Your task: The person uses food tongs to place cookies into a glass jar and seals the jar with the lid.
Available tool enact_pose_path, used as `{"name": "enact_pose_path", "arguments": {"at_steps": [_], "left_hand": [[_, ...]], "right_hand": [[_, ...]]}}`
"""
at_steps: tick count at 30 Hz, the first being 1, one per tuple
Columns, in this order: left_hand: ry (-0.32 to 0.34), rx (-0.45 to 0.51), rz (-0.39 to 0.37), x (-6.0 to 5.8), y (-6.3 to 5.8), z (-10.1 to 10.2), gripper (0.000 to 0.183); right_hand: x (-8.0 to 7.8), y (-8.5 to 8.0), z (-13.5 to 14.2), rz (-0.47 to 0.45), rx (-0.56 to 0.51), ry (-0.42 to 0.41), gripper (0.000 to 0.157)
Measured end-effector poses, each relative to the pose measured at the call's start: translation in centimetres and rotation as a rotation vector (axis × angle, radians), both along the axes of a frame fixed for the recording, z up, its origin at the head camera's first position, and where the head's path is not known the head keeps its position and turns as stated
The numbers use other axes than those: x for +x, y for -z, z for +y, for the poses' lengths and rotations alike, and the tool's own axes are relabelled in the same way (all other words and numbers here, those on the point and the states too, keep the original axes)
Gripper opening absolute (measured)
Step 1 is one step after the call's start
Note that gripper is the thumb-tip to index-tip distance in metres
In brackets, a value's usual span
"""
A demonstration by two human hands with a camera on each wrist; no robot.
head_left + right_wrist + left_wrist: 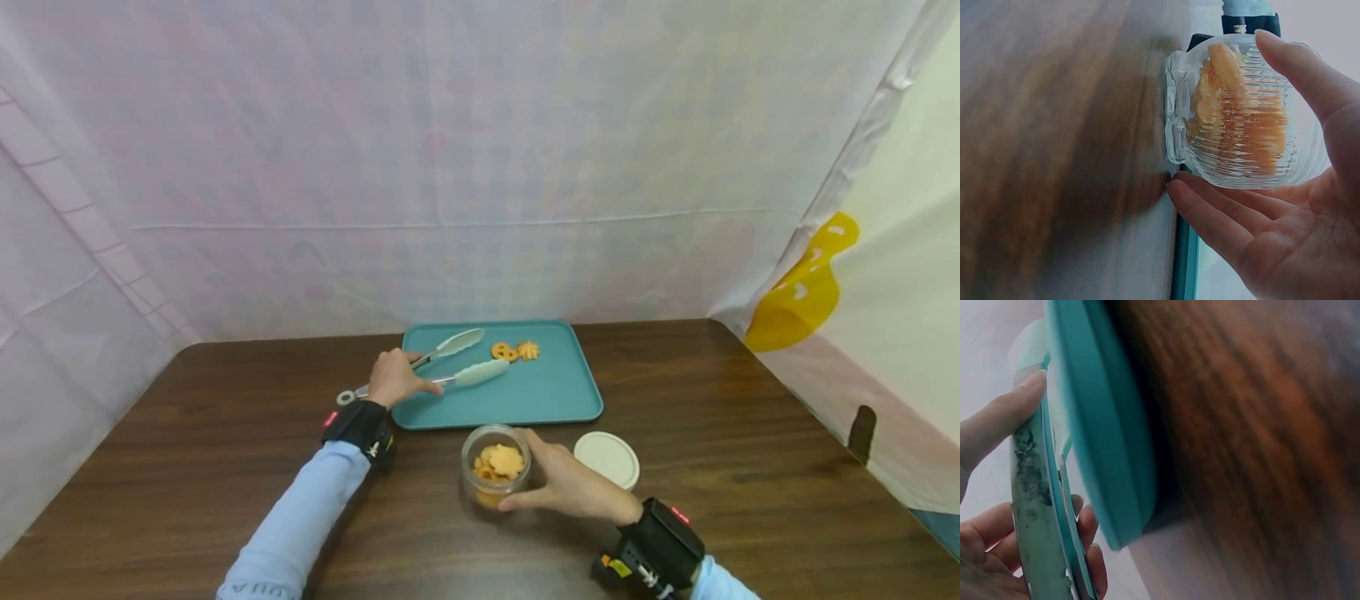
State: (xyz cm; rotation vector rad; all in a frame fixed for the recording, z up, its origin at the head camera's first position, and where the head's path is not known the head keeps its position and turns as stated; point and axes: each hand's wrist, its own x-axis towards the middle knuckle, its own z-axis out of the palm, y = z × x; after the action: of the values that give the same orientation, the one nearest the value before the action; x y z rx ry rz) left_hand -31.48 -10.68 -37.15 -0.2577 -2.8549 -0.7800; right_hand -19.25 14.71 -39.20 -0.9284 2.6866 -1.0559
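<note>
My left hand [395, 379] grips a pair of metal tongs [480, 373] with pale green tips, over the left part of a teal tray [547, 392]. In the left wrist view, the thumb lies on one tong arm [1034, 481] and the fingers on the other. The tong tips stand apart. A pretzel-shaped cookie [504, 352] and a swirled cookie [528, 350] lie on the tray. My right hand [566, 483] holds a ribbed glass jar [1241, 119] by its side, thumb and fingers around it. Several cookies [499, 461] fill part of the uncovered jar.
A round white lid [607, 460] lies on the brown wooden table [750, 467], just right of the right hand. Behind the table hangs a pale cloth [480, 167]. At the right, another cloth bears a yellow shape [798, 292].
</note>
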Motion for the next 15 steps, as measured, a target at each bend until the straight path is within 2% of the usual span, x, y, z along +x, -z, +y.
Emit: {"name": "enact_pose_path", "arguments": {"at_steps": [5,15], "left_hand": [[0.000,0.007,-0.002,-0.5,0.3,0.1,0.069],[0.015,0.028,-0.080,-1.1,0.3,0.7,0.070]], "right_hand": [[0.0,0.0,0.0,-0.010,-0.002,-0.002,0.084],[0.0,0.0,0.0,-0.018,-0.001,-0.004,0.084]]}}
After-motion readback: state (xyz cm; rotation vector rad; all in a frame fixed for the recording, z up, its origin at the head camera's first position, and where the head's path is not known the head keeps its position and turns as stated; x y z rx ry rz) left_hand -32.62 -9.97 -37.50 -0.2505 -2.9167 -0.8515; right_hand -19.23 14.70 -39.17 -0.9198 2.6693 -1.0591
